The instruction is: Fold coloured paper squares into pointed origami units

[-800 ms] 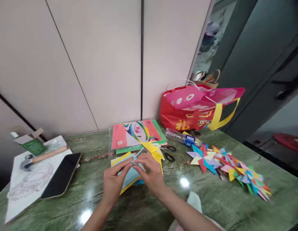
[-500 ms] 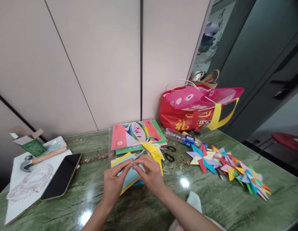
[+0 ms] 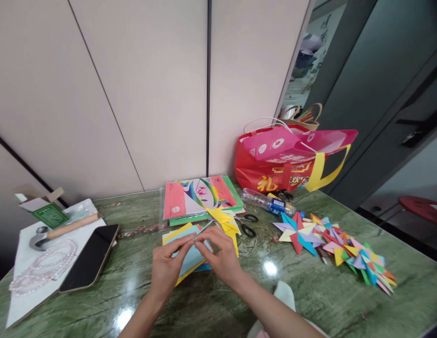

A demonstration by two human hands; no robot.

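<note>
Between them, my left hand (image 3: 167,263) and my right hand (image 3: 220,253) pinch a small folded piece of light blue paper (image 3: 204,228), seen nearly edge-on. The fingertips of both hands almost meet and hide much of it. Below the hands lies a stack of blue and yellow paper sheets (image 3: 191,264). Yellow folded paper pieces (image 3: 226,221) rest just behind my right hand, beside black-handled scissors (image 3: 248,230). A pack of coloured paper (image 3: 200,196) lies flat farther back.
Multicoloured paper stars (image 3: 299,233) spread along the right side. A plastic bottle (image 3: 266,201) lies before a red bag (image 3: 275,164). At left are a phone (image 3: 89,258), a hammer (image 3: 68,228), a bead string (image 3: 45,270) and a small green box (image 3: 49,213).
Both hands stay in nearly the same place, with the blue paper still pinched between them. Only slight finger movement shows; the objects on the table have not moved.
</note>
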